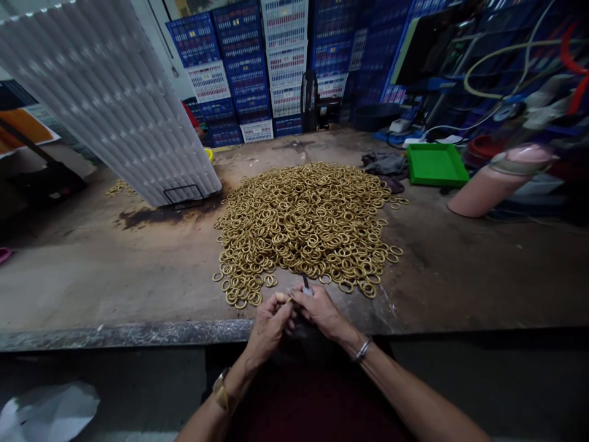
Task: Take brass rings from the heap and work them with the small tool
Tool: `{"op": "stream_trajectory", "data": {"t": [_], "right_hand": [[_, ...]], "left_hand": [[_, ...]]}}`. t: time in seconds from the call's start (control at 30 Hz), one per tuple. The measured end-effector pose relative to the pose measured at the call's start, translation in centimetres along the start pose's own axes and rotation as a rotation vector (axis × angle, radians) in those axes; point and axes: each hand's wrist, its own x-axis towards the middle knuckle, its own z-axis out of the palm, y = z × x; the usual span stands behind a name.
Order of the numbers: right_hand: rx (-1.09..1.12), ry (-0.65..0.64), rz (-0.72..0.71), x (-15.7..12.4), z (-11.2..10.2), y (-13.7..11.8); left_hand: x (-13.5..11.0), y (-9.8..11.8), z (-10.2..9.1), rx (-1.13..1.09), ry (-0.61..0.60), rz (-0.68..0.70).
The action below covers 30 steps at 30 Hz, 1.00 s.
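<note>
A large heap of brass-coloured rings (pixel 304 221) lies on the worktable in front of me. My left hand (pixel 272 319) is closed, pinching a brass ring (pixel 289 300) that shows only as a thin edge between the fingers. My right hand (pixel 322 313) is closed around a small tool (pixel 307 290) with a grey body and a dark narrow tip pointing away from me; its exact kind is unclear. The fingertips of both hands meet at the held ring, just above the table's front edge and close to the near side of the heap.
A tall ribbed translucent panel (pixel 124 104) stands at the left by a black wire stand (pixel 183 195). Right of the heap are a dark cloth (pixel 385 164), a green tray (pixel 436 166) and a pink bottle (pixel 492 187). Stacked blue and white crates (pixel 243 73) line the back.
</note>
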Motion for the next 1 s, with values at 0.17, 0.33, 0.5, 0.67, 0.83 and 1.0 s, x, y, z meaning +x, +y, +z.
{"op": "stream_trajectory", "data": {"t": [0.17,0.33,0.5,0.67,0.83,1.0], "right_hand": [[-0.172,0.071,-0.101,0.1,-0.7,0.0],[-0.231,0.063,-0.147,0.0,-1.2,-0.1],[-0.31,0.08,-0.185,-0.3,-2.0,-0.2],[-0.66,0.072,-0.403,-1.5,-3.1,0.4],[-0.805,-0.078,-0.45,-2.8,-3.4,0.7],[-0.886,-0.062,-0.451,-3.1,-2.7,0.4]], "left_hand": [[-0.1,-0.1,0.5,0.044,-0.024,-0.038],[-0.1,-0.6,1.1,-0.035,-0.048,-0.079],[-0.5,-0.9,1.8,-0.208,-0.049,-0.073],[-0.5,-0.6,2.3,-0.207,-0.01,-0.026],[-0.4,-0.6,2.1,-0.074,-0.024,0.05],[-0.8,-0.5,1.6,0.024,-0.031,0.075]]}}
